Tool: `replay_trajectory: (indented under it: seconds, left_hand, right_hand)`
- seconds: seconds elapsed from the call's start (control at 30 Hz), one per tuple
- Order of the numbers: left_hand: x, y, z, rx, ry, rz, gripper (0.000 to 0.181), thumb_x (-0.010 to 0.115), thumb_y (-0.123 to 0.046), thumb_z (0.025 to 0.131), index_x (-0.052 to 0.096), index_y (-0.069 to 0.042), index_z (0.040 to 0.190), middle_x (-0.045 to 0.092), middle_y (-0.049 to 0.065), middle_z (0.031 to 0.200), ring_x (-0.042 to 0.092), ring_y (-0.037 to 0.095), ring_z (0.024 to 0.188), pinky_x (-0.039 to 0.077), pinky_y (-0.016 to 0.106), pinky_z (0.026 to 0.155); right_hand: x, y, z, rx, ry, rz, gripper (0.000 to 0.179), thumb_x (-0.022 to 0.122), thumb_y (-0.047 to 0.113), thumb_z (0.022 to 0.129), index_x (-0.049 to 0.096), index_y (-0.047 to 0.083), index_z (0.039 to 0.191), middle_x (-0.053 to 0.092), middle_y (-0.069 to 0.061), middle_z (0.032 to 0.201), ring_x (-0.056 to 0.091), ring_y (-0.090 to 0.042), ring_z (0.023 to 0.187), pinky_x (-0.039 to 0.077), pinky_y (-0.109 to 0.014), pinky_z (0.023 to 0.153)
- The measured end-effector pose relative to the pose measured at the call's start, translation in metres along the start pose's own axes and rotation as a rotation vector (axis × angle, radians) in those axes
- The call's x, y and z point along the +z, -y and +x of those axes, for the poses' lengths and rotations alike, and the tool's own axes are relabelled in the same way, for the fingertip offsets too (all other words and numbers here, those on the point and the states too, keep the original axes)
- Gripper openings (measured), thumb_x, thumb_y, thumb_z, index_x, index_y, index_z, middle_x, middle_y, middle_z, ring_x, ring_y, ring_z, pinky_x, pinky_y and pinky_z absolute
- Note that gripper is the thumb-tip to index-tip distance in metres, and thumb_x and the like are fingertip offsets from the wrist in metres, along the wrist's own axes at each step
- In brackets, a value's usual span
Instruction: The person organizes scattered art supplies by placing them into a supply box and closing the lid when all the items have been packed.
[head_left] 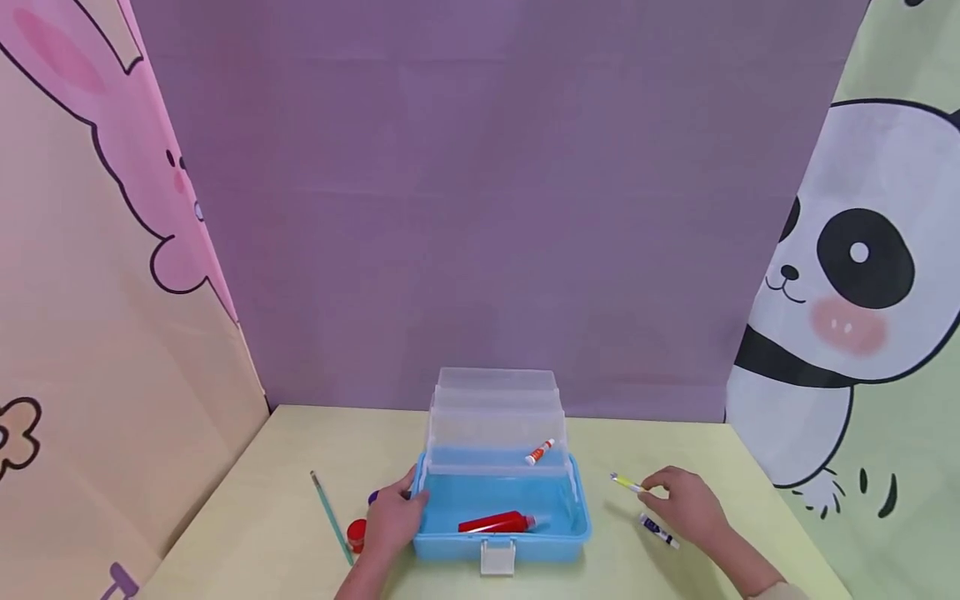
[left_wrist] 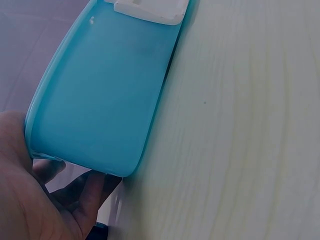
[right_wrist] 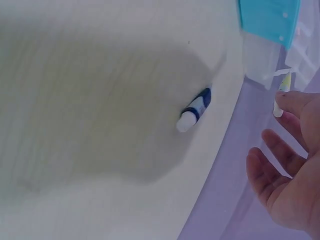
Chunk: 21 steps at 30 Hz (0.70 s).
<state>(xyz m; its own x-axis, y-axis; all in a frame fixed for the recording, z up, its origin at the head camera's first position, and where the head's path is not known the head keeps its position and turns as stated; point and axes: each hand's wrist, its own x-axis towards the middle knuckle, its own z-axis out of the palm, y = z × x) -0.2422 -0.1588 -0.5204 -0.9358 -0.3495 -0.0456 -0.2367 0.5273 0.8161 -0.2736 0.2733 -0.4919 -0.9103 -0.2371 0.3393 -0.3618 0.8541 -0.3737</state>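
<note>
Purple backdrop point(head_left: 495, 208) rising behind table point(head_left: 247, 508). Right hand point(head_left: 686, 507) pinching yellow tube point(head_left: 626, 482) above table, right of box point(head_left: 450, 549); probably handling light, squeezable, cap end point(right_wrist: 278, 110) giving firmer hold. Left hand point(head_left: 395, 518) gripping box.

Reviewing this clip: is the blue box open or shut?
Open. The blue box has its clear top raised at the back, leaving the red bottle inside exposed.
</note>
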Motion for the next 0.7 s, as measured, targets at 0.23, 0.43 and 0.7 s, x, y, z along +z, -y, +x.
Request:
replay_trajectory:
  seconds: [0.23, 0.43, 0.7]
  left_hand:
    - [0.002, 0.003, -0.003, -0.014, 0.011, -0.003, 0.058, 0.066, -0.023, 0.093, 0.044, -0.011, 0.145, 0.059, 0.027, 0.12, 0.057, 0.041, 0.103, 0.055, 0.045, 0.077]
    - [0.004, 0.004, -0.002, -0.009, 0.013, -0.011, 0.058, 0.066, -0.023, 0.093, 0.044, -0.012, 0.146, 0.059, 0.026, 0.12, 0.057, 0.038, 0.102, 0.056, 0.042, 0.074]
    - [0.0, 0.001, 0.001, -0.01, 0.004, -0.021, 0.059, 0.066, -0.023, 0.092, 0.043, -0.012, 0.146, 0.059, 0.026, 0.12, 0.056, 0.039, 0.103, 0.054, 0.039, 0.071]
  right_hand:
    - [0.002, 0.014, 0.008, -0.027, 0.005, 0.014, 0.005, 0.077, 0.017, 0.081, 0.076, 0.016, 0.086, 0.068, 0.004, 0.09, 0.064, -0.022, 0.079, 0.051, -0.036, 0.066]
    - [-0.002, 0.028, 0.013, -0.069, -0.012, 0.024, 0.006, 0.078, 0.017, 0.081, 0.076, 0.016, 0.086, 0.068, 0.006, 0.09, 0.065, -0.02, 0.08, 0.052, -0.035, 0.068]
    - [-0.006, 0.048, 0.032, -0.099, -0.03, 0.044, 0.006, 0.078, 0.017, 0.082, 0.076, 0.016, 0.087, 0.068, 0.004, 0.093, 0.064, -0.017, 0.079, 0.051, -0.034, 0.067]
